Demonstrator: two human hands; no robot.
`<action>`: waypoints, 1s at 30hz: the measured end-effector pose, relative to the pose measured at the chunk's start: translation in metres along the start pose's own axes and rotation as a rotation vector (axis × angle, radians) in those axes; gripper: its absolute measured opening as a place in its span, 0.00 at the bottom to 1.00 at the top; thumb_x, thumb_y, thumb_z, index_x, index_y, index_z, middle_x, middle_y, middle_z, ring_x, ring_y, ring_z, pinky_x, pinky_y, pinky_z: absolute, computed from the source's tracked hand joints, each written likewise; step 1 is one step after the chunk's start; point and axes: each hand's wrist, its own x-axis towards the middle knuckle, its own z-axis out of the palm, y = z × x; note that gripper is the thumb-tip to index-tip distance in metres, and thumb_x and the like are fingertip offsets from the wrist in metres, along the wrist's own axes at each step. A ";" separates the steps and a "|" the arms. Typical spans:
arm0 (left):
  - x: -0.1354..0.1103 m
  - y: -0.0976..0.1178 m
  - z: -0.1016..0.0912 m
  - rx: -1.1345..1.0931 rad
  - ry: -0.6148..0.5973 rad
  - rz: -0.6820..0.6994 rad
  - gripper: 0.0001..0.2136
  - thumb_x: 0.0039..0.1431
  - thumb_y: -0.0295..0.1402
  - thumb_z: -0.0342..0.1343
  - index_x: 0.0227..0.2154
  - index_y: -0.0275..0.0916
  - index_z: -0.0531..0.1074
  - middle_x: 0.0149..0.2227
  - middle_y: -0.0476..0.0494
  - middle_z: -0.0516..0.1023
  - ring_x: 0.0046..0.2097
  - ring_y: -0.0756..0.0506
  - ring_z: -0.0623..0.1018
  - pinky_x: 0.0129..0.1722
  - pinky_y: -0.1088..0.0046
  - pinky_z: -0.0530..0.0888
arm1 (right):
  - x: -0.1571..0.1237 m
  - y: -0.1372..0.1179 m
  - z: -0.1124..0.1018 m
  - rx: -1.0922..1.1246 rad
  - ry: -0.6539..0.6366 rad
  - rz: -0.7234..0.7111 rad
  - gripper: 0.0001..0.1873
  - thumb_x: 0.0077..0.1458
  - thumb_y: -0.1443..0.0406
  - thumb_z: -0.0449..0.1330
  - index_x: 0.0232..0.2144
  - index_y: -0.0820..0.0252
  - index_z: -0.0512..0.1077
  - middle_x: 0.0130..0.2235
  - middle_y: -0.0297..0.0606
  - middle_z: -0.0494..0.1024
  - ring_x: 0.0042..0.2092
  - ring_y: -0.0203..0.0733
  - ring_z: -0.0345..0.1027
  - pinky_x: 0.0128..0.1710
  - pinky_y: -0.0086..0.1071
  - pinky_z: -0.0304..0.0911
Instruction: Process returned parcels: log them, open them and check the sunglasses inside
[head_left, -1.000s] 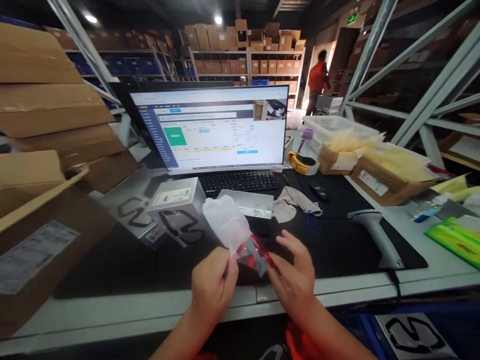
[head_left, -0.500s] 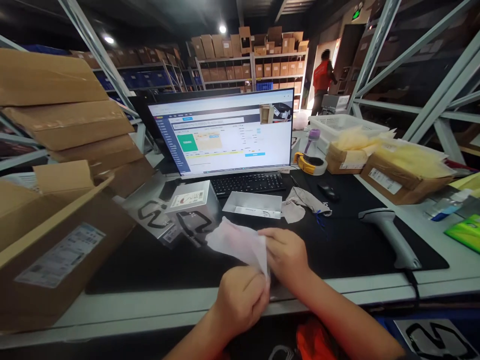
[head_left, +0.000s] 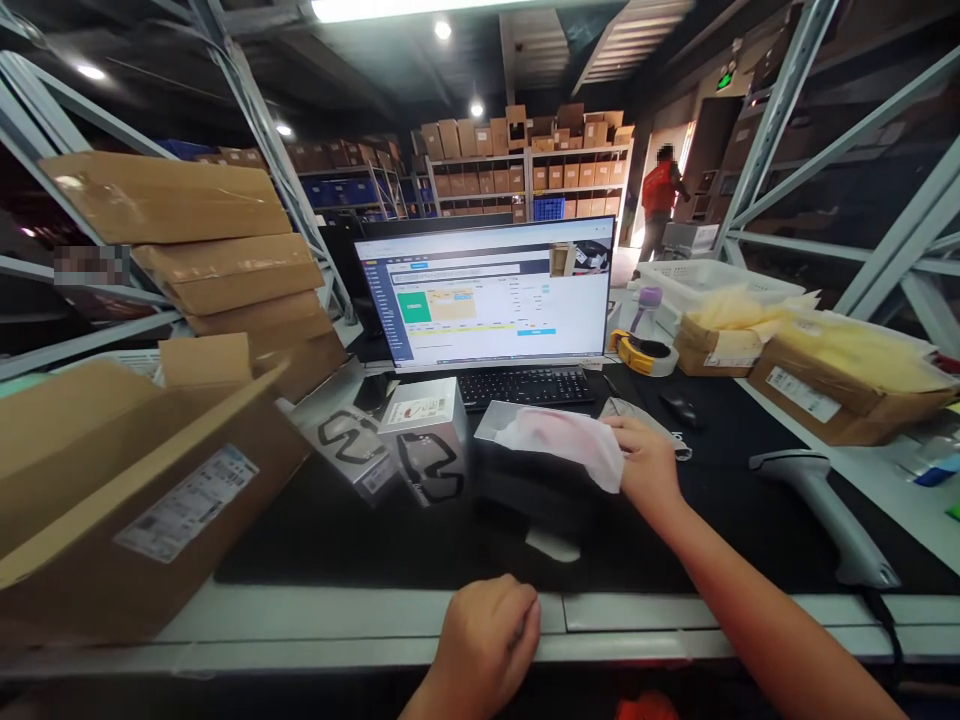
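My right hand (head_left: 646, 465) grips the right end of a thin white wrapper (head_left: 566, 437), through which something reddish shows. It is held above the black desk mat (head_left: 337, 545). Closed into a fist, my left hand (head_left: 491, 635) is at the desk's front edge, apart from the wrapper; whatever its fingers may hold is hidden. A dark, blurred shape with a pale patch (head_left: 553, 546) lies between my hands. To the left stand a boxed item with a black curved picture (head_left: 426, 455) and a similar box tilted beside it (head_left: 352, 445). A white open tray (head_left: 491, 420) is partly behind the wrapper.
An open carton (head_left: 247, 440) and stacked cartons (head_left: 225, 205) border the left side. Behind are a monitor (head_left: 480, 300) and keyboard (head_left: 525, 388). To the right lie a barcode scanner (head_left: 832, 510), mouse (head_left: 682, 410), tape dispenser (head_left: 641, 352) and cartons of yellowish bags (head_left: 795, 395). A person (head_left: 660, 195) stands far back.
My left hand has let go of the wrapper and sits lower, at the desk edge. My right hand has carried the wrapper up and to the right. The camera view has tilted upward.
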 end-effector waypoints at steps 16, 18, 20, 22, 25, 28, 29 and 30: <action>-0.007 -0.027 0.008 0.201 0.010 -0.202 0.08 0.61 0.23 0.52 0.39 0.38 0.73 0.38 0.41 0.75 0.38 0.44 0.77 0.37 0.67 0.77 | -0.104 -0.024 0.007 -0.309 -0.199 -0.355 0.14 0.59 0.74 0.53 0.36 0.61 0.78 0.37 0.42 0.81 0.36 0.39 0.77 0.35 0.28 0.74; -0.005 -0.028 0.008 0.188 0.038 -0.179 0.06 0.62 0.23 0.52 0.36 0.38 0.72 0.37 0.43 0.74 0.38 0.45 0.76 0.37 0.67 0.76 | -0.104 -0.022 0.012 -0.424 -0.241 -0.342 0.14 0.57 0.76 0.52 0.35 0.62 0.77 0.36 0.42 0.80 0.36 0.39 0.76 0.33 0.29 0.74; -0.006 -0.028 0.009 0.175 0.065 -0.162 0.05 0.63 0.23 0.54 0.37 0.38 0.73 0.37 0.43 0.74 0.38 0.45 0.76 0.38 0.68 0.76 | -0.098 -0.025 0.013 -0.489 -0.282 -0.270 0.14 0.55 0.78 0.53 0.33 0.63 0.77 0.39 0.43 0.80 0.37 0.40 0.76 0.34 0.30 0.74; -0.008 -0.030 0.009 0.165 0.093 -0.141 0.05 0.63 0.25 0.55 0.39 0.37 0.73 0.39 0.42 0.74 0.39 0.45 0.77 0.39 0.68 0.76 | -0.089 -0.030 0.004 -0.432 -0.375 -0.174 0.12 0.53 0.78 0.56 0.31 0.62 0.77 0.44 0.44 0.79 0.39 0.40 0.76 0.37 0.29 0.74; -0.016 -0.037 0.009 0.153 0.108 -0.090 0.06 0.63 0.26 0.56 0.42 0.37 0.74 0.41 0.41 0.75 0.41 0.45 0.78 0.42 0.68 0.76 | -0.074 -0.033 -0.025 -0.174 -0.564 -0.060 0.10 0.50 0.75 0.66 0.34 0.57 0.79 0.52 0.41 0.76 0.45 0.37 0.76 0.45 0.28 0.73; -0.023 -0.044 0.010 0.113 0.100 -0.038 0.07 0.63 0.27 0.57 0.43 0.39 0.75 0.42 0.41 0.75 0.42 0.46 0.78 0.43 0.70 0.77 | -0.061 -0.015 -0.061 -0.093 -0.580 0.010 0.14 0.49 0.68 0.70 0.40 0.52 0.80 0.54 0.39 0.76 0.53 0.41 0.74 0.52 0.32 0.71; -0.025 -0.044 0.010 0.099 0.114 -0.039 0.07 0.63 0.27 0.58 0.43 0.39 0.75 0.42 0.42 0.75 0.42 0.46 0.78 0.43 0.70 0.77 | -0.056 -0.002 -0.070 -0.151 -0.522 0.039 0.11 0.52 0.67 0.68 0.40 0.53 0.80 0.52 0.39 0.77 0.53 0.41 0.74 0.53 0.35 0.70; -0.026 -0.044 0.011 0.088 0.139 -0.051 0.08 0.62 0.26 0.59 0.43 0.40 0.75 0.42 0.42 0.75 0.42 0.46 0.78 0.43 0.70 0.77 | -0.050 0.013 -0.078 -0.256 -0.454 0.086 0.09 0.56 0.68 0.65 0.40 0.53 0.80 0.51 0.39 0.78 0.52 0.41 0.74 0.54 0.37 0.69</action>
